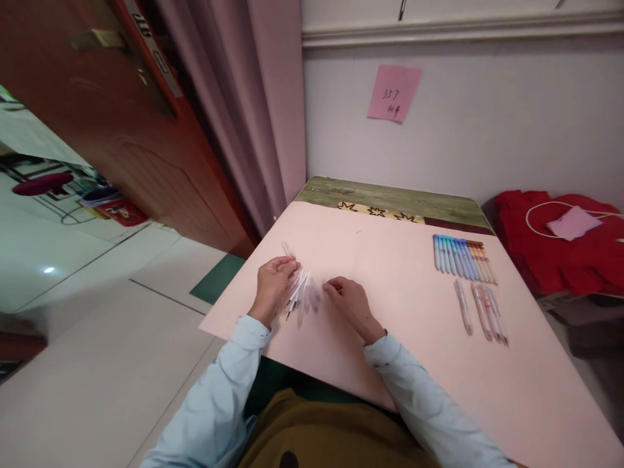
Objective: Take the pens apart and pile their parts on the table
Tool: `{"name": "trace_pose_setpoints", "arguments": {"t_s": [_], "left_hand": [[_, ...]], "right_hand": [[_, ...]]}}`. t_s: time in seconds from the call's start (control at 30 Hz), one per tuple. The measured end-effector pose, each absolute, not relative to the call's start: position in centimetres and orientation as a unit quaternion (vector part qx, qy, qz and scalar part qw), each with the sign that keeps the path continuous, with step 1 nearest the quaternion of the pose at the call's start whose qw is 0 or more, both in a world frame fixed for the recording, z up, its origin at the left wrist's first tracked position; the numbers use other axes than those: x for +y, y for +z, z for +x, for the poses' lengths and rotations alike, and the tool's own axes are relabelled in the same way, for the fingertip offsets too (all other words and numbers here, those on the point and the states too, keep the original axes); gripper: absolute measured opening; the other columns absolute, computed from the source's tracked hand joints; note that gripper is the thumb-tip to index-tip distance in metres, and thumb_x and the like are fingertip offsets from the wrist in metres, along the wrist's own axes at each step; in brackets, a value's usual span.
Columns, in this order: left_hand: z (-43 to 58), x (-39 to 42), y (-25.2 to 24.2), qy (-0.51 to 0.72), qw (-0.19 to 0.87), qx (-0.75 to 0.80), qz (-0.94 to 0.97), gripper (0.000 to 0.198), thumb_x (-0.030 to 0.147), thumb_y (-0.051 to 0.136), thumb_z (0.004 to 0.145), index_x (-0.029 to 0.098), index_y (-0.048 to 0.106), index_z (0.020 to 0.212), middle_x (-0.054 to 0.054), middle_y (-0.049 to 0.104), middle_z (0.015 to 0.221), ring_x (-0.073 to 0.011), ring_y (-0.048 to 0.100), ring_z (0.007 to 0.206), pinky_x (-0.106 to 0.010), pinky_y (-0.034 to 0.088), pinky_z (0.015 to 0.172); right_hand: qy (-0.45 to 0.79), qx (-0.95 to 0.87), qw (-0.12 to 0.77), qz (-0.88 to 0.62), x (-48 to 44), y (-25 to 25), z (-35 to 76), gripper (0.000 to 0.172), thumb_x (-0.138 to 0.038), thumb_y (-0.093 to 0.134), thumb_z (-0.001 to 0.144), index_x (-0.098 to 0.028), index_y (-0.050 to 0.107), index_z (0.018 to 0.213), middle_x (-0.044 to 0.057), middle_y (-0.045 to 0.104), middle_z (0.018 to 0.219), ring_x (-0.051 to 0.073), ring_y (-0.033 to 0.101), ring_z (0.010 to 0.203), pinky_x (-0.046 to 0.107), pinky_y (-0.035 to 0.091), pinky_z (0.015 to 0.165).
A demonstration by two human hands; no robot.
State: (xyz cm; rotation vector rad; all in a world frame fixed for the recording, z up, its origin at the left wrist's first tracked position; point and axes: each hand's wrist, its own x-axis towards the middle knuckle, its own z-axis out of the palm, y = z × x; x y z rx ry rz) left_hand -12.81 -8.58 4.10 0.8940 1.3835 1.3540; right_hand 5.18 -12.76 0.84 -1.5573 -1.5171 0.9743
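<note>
My left hand (275, 286) is closed in a pinch at the left part of the pink-covered table. A clear, slim pen barrel (286, 249) sticks out beyond its fingertips. Just right of these fingers lies a small bunch of thin white pen refills (297, 292) with dark tips, beside clear pen parts (313, 297) that look blurred. On the other side of the bunch, my right hand (349, 302) has its thumb and fingers pressed together. Whatever its fingertips may hold is too small to make out.
A row of blue and brown pens (455, 257) lies at the right. Nearer me are several pale pens (490, 315) and a single pen (463, 307). Red cloth (536, 244) is beyond the table's right edge. A curtain (273, 97) and wooden door (146, 149) stand at left.
</note>
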Motion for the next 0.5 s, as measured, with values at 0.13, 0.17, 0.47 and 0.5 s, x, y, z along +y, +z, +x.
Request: {"name": "trace_pose_setpoints", "arguments": {"t_s": [0.13, 0.17, 0.47, 0.5], "left_hand": [[-16.1, -8.3, 4.8, 0.413, 0.313, 0.669, 0.533, 0.022, 0.032, 0.07, 0.069, 0.017, 0.068, 0.085, -0.006, 0.071, 0.072, -0.0194, 0.064, 0.066, -0.029, 0.044, 0.063], [-16.9, -8.5, 5.1, 0.348, 0.247, 0.698, 0.575, 0.017, 0.031, 0.067, 0.071, 0.019, 0.067, 0.082, -0.005, 0.071, 0.072, -0.0207, 0.063, 0.068, -0.03, 0.042, 0.064], [-17.0, -11.5, 5.5, 0.057, 0.084, 0.764, 0.637, 0.022, 0.039, 0.051, 0.084, 0.023, 0.067, 0.081, -0.011, 0.072, 0.089, -0.0312, 0.064, 0.085, -0.033, 0.036, 0.062], [-16.9, -11.6, 5.5, 0.052, 0.087, 0.762, 0.64, 0.023, 0.04, 0.051, 0.084, 0.023, 0.066, 0.081, -0.011, 0.072, 0.09, -0.0312, 0.064, 0.085, -0.033, 0.037, 0.062]], "right_hand": [[0.421, -0.571, 0.376, -0.597, -13.1, 0.9, 6.4, 0.023, -0.038, 0.06, 0.086, -0.021, 0.075, 0.082, 0.003, 0.07, 0.071, 0.019, 0.062, 0.066, 0.03, 0.045, 0.063], [0.43, -0.562, 0.381, -0.595, -13.2, 1.0, 6.7, 0.023, -0.039, 0.06, 0.086, -0.021, 0.075, 0.082, 0.003, 0.069, 0.069, 0.019, 0.062, 0.064, 0.03, 0.045, 0.061], [0.485, -0.467, 0.452, -0.585, -17.2, 1.1, 12.4, 0.042, -0.056, 0.067, 0.081, -0.017, 0.075, 0.094, 0.007, 0.07, 0.079, 0.018, 0.061, 0.064, 0.03, 0.048, 0.058], [0.466, -0.461, 0.459, -0.6, -17.9, 1.2, 13.7, 0.043, -0.057, 0.066, 0.081, -0.017, 0.075, 0.095, 0.008, 0.071, 0.078, 0.019, 0.062, 0.064, 0.031, 0.048, 0.058]]}}
